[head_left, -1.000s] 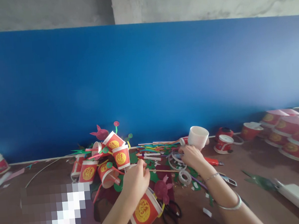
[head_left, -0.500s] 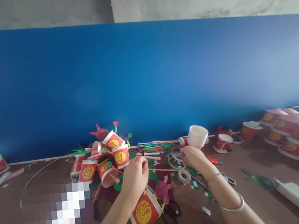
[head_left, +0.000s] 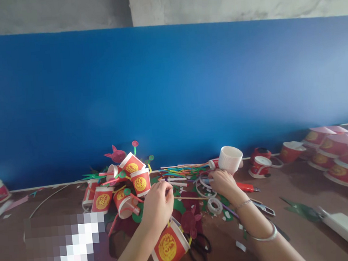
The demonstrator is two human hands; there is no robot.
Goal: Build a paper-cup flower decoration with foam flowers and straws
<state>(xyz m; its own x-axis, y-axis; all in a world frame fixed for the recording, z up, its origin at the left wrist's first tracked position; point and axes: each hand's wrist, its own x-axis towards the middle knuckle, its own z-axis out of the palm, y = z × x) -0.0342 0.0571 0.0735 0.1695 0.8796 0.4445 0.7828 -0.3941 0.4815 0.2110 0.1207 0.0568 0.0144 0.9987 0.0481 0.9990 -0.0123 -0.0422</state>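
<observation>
Apparently the step in hand is fine fingertip work above the middle of the bench (head_left: 229,259). The left hand (head_left: 157,203) has thumb and fingertips drawn close together; whether anything is pinched there, I cannot tell. A red paper cup (head_left: 169,248) with a gold emblem lies tilted below that hand, toward the near edge, beside a pink rabbit-shaped cutout (head_left: 190,222). The right hand (head_left: 225,183) has its fingers bent down at a pale hoop (head_left: 199,191), in front of the white cup stack (head_left: 230,160) by the back edge; its grip is hidden. As I judge it, the next move calls for a light, steady pinch, kept clear of the thin stick (head_left: 192,198) between the hands.
</observation>
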